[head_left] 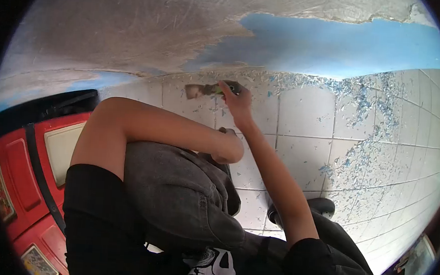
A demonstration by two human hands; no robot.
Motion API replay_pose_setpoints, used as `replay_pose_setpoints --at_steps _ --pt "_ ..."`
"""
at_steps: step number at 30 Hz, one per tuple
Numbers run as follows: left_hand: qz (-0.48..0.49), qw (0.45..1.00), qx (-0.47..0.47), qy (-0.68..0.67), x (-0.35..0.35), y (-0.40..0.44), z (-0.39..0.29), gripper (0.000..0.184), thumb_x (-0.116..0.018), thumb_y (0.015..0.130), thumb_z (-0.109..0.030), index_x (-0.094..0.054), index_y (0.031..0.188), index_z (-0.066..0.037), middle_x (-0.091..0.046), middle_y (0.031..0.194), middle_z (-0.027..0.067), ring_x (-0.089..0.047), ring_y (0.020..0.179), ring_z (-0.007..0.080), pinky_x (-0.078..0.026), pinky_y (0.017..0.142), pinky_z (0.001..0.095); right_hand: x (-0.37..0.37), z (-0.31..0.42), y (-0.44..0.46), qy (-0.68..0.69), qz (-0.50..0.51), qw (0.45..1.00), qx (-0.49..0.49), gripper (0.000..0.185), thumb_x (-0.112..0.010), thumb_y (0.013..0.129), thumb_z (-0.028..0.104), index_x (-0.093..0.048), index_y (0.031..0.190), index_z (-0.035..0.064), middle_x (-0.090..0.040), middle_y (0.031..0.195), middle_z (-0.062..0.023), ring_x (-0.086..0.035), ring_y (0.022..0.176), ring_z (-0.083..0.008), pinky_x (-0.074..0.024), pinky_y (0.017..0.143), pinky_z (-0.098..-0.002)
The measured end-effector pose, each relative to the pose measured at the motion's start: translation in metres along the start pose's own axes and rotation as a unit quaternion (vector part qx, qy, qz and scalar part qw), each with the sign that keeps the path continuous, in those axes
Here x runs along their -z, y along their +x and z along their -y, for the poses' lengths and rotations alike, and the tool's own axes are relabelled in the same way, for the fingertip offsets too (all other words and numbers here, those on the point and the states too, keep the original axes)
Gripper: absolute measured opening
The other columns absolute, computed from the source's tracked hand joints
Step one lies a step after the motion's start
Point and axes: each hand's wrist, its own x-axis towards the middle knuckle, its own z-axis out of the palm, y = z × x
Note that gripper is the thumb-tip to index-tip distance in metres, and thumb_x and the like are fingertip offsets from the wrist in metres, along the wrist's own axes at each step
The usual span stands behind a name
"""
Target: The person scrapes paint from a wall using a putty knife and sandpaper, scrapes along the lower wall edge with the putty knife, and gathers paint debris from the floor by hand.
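My right hand [236, 102] is closed around the black and green handle of a scraper [197, 91]. Its flat, brownish blade points left, over the tiled floor close to the foot of the wall. My left hand [228, 147] hangs bent at the wrist by my knee, below and left of the right hand. Most of its fingers are hidden, so whether it holds anything does not show. Beyond the scraper rises the wall [136, 31], bare grey-brown over much of its surface, with blue paint [326, 45] left along the lower right.
Blue and white paint flakes [357, 151] litter the white floor tiles [307, 110], thickest at the right and along the wall. A red piece of furniture with pale panels [29, 168] stands at my left. My dark shoe [321, 208] is on the floor. Several objects crowd the far lower right.
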Motion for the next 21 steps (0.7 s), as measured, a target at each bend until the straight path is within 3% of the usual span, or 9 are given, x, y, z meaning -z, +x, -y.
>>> replay_pose_setpoints --at_steps 3,5,8,9,10,14,17,19,21 --pt "-0.034 0.999 -0.026 0.002 0.015 -0.022 -0.003 0.03 -0.063 0.062 -0.008 -0.061 0.091 -0.005 -0.058 0.093 0.013 -0.055 0.084 0.0306 -0.045 0.067 0.0428 -0.002 0.004 -0.011 -0.008 0.004 0.999 0.044 0.031 -0.07 0.067 0.028 -0.061 0.072 -0.0018 -0.058 0.061 -0.0115 -0.055 0.053 -0.0156 -0.0428 0.051 -0.03" --pt "-0.027 0.998 -0.054 0.005 0.017 -0.021 -0.002 0.03 -0.064 0.062 -0.009 -0.061 0.092 -0.006 -0.058 0.092 0.0118 -0.055 0.084 0.0292 -0.045 0.068 0.0422 0.0 -0.009 -0.009 -0.174 -0.073 0.95 0.247 0.035 -0.072 0.064 0.03 -0.06 0.074 -0.0015 -0.059 0.067 -0.014 -0.057 0.061 -0.0165 -0.0443 0.056 -0.0306" --pt "-0.033 0.998 0.002 -0.048 0.02 -0.029 0.001 0.031 -0.064 0.062 -0.01 -0.061 0.092 -0.006 -0.059 0.09 0.0122 -0.055 0.083 0.0282 -0.045 0.069 0.0418 0.071 -0.018 0.011 -0.165 -0.024 0.965 0.204 0.041 -0.074 0.062 0.031 -0.06 0.083 -0.0018 -0.062 0.074 -0.0129 -0.059 0.065 -0.0171 -0.0458 0.059 -0.0305" --pt "-0.031 0.998 0.0 -0.051 0.018 -0.025 0.0 0.031 -0.064 0.062 -0.01 -0.061 0.092 -0.006 -0.059 0.09 0.0122 -0.055 0.083 0.0282 -0.045 0.069 0.0418 0.112 -0.001 0.016 -0.166 -0.007 0.982 0.093 0.039 -0.072 0.064 0.031 -0.061 0.083 -0.0009 -0.062 0.074 -0.0103 -0.058 0.063 -0.014 -0.046 0.058 -0.028" --pt "-0.041 0.998 -0.009 -0.04 0.015 -0.019 0.0 0.03 -0.064 0.062 -0.01 -0.062 0.092 -0.006 -0.059 0.089 0.012 -0.056 0.083 0.0281 -0.045 0.069 0.0419 0.167 0.001 0.031 -0.216 -0.001 0.972 0.087 0.031 -0.067 0.071 0.027 -0.061 0.085 0.0009 -0.063 0.077 -0.0055 -0.057 0.063 -0.0094 -0.0444 0.052 -0.0209" --pt "-0.051 0.997 -0.027 -0.05 0.017 -0.02 0.0 0.031 -0.059 0.069 -0.017 -0.061 0.1 -0.013 -0.06 0.096 0.0076 -0.056 0.09 0.0246 -0.041 0.073 0.0446 0.317 0.059 0.014 -0.239 -0.196 0.947 0.091 0.03 -0.069 0.068 0.031 -0.063 0.074 0.0021 -0.06 0.065 -0.0038 -0.05 0.05 -0.0076 -0.0414 0.048 -0.0213" --pt "-0.084 0.996 -0.007 -0.038 0.023 -0.041 0.0 0.032 -0.059 0.068 -0.017 -0.061 0.1 -0.013 -0.061 0.095 0.0073 -0.057 0.089 0.0234 -0.041 0.073 0.045 0.311 0.108 -0.017 -0.361 -0.261 0.894 0.045 0.028 -0.066 0.071 0.03 -0.063 0.073 0.0028 -0.06 0.062 -0.0033 -0.05 0.047 -0.0066 -0.0406 0.044 -0.0188" --pt "-0.091 0.995 -0.006 -0.037 0.021 -0.038 0.001 0.031 -0.059 0.068 -0.017 -0.062 0.099 -0.014 -0.061 0.095 0.0067 -0.057 0.089 0.0231 -0.04 0.073 0.0451 0.278 0.088 -0.016 -0.285 -0.142 0.938 0.135 0.028 -0.065 0.073 0.029 -0.062 0.076 0.0016 -0.061 0.064 -0.0047 -0.052 0.048 -0.0072 -0.0426 0.044 -0.0185" --pt "-0.098 0.995 -0.006 -0.036 0.019 -0.033 -0.002 0.031 -0.06 0.067 -0.017 -0.062 0.098 -0.014 -0.061 0.094 0.0062 -0.057 0.088 0.0228 -0.04 0.073 0.0453 0.219 0.055 -0.024 -0.206 0.041 0.975 0.074 0.029 -0.065 0.073 0.027 -0.061 0.083 -0.0002 -0.062 0.069 -0.0074 -0.058 0.053 -0.011 -0.0458 0.045 -0.0207"
